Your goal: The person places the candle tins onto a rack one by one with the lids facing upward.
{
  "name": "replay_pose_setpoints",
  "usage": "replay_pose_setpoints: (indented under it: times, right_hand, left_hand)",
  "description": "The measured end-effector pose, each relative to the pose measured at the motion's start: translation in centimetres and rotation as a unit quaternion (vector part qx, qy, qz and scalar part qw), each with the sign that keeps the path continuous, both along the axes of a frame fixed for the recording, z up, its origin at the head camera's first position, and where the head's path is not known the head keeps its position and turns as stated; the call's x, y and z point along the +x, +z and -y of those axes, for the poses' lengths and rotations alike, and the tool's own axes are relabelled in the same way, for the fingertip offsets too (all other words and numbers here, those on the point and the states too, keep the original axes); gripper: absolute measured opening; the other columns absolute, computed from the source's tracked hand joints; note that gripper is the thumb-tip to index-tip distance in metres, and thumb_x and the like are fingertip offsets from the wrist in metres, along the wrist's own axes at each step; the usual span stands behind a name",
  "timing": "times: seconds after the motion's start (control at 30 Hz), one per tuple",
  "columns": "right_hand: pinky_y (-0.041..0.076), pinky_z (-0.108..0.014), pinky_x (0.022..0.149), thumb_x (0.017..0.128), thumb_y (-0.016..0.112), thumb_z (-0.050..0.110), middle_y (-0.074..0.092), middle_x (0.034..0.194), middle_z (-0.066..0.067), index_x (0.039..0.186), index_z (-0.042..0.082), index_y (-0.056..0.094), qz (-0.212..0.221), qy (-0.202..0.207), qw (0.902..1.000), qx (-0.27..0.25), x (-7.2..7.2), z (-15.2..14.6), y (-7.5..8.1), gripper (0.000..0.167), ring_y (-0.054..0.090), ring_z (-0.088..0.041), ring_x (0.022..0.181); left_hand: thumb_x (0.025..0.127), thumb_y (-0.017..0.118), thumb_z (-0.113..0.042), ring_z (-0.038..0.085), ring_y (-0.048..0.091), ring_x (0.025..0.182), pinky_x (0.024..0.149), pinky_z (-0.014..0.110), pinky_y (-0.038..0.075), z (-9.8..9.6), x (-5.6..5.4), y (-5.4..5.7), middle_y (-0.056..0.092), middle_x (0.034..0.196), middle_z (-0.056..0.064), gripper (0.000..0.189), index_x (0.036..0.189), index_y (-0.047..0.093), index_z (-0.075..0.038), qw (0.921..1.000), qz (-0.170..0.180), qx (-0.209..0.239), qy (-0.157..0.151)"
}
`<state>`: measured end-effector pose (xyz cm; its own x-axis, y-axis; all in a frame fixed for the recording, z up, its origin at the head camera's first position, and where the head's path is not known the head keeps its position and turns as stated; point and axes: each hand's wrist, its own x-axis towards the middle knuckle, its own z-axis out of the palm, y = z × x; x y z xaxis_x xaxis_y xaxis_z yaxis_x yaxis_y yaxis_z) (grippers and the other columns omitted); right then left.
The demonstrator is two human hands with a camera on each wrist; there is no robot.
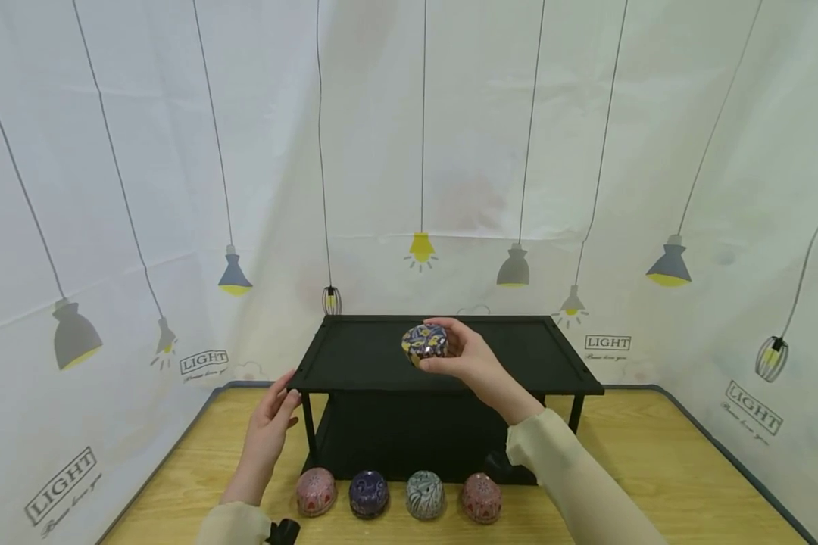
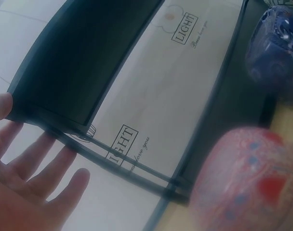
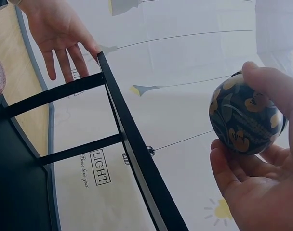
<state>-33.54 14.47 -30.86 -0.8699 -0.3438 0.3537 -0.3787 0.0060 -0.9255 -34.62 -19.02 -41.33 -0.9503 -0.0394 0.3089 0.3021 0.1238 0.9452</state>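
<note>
Nearest in view, four small round tins line up on the table (image 1: 627, 446), just off the front edge of the rack's lower board: a pink tin (image 1: 316, 492) by the front-left corner, then a purple tin (image 1: 369, 494), a pale leaf-patterned tin (image 1: 426, 495) and a second pink tin (image 1: 482, 498) towards the right.

Up to the black rack (image 1: 361, 359) itself — the left hand (image 1: 266, 425) is at the front-left corner of its top board, fingers straight and spread, the thumb touching the rim. A light touch there looks right: enough to steady the frame, too little to push it.

And above the top board, the right hand (image 1: 473, 363) pinches a floral tin (image 1: 423, 342) between thumb and fingers, held up in the air, seen against the middle of the board. Whether its base is level I can't tell, so I'd square it before any lowering. Best to keep the grip on the sides, come down straight and slow, let the base meet the board, and only then loosen — a rounded, glossy tin could slip or roll. Farthest back hangs the lamp-printed cloth (image 1: 382, 151).
</note>
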Motion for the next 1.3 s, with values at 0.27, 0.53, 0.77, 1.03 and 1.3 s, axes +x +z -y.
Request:
replay_pose_setpoints:
  times: [0.27, 0.53, 0.77, 1.03, 1.3]
  right_hand:
    - [0.052, -0.034, 0.085, 0.085, 0.075, 0.010, 0.052, 0.130, -0.014, 0.140, 0.013, 0.047, 0.002, -0.005, 0.9999, 0.009, -0.3, 0.8, 0.3, 0.062, 0.058, -0.025, 0.111]
    - [0.052, -0.034, 0.085, 0.086, 0.074, 0.008, 0.051, 0.131, -0.017, 0.141, 0.009, 0.044, -0.002, 0.007, 1.0000, 0.003, -0.5, 1.2, 0.6, 0.063, 0.058, -0.025, 0.111]
    - [0.052, -0.034, 0.086, 0.086, 0.073, 0.006, 0.050, 0.132, -0.017, 0.142, 0.008, 0.043, -0.005, 0.015, 0.9999, 0.004, -1.0, 1.6, 0.5, 0.063, 0.058, -0.024, 0.112]
    - [0.051, -0.035, 0.088, 0.086, 0.073, 0.008, 0.051, 0.133, -0.015, 0.141, 0.011, 0.044, 0.001, 0.019, 0.9998, 0.004, -1.2, 2.3, 0.4, 0.062, 0.058, -0.025, 0.114]
    - [0.051, -0.036, 0.088, 0.085, 0.075, 0.010, 0.051, 0.132, -0.013, 0.141, 0.012, 0.045, 0.001, 0.010, 0.9998, 0.015, -1.8, 3.0, 0.1, 0.063, 0.059, -0.025, 0.113]
  left_hand:
    - [0.102, 0.049, -0.036, 0.034, 0.045, 0.128, 0.098, 0.052, 0.038, 0.1, 0.1, 0.2, 0.042, 0.146, 0.018, 0.052, 0.149, 0.038, -0.017, 1.0000, -0.003, -0.003, -0.002]
    - [0.102, 0.049, -0.034, 0.034, 0.046, 0.127, 0.097, 0.052, 0.039, 0.1, 0.0, 0.2, 0.042, 0.146, 0.017, 0.051, 0.149, 0.039, -0.016, 1.0000, -0.006, -0.005, -0.001]
    - [0.102, 0.049, -0.034, 0.034, 0.045, 0.128, 0.098, 0.053, 0.039, 0.1, 0.1, 0.2, 0.042, 0.146, 0.018, 0.052, 0.150, 0.038, -0.015, 1.0000, -0.002, 0.000, -0.003]
    - [0.101, 0.051, -0.039, 0.034, 0.045, 0.128, 0.100, 0.055, 0.037, 0.1, 0.0, 0.2, 0.043, 0.146, 0.018, 0.053, 0.149, 0.039, -0.020, 1.0000, 0.003, 0.001, -0.001]
    - [0.101, 0.051, -0.037, 0.033, 0.045, 0.128, 0.099, 0.055, 0.038, 0.1, 0.2, 0.2, 0.043, 0.145, 0.017, 0.051, 0.148, 0.040, -0.020, 1.0000, -0.001, 0.000, 0.001]
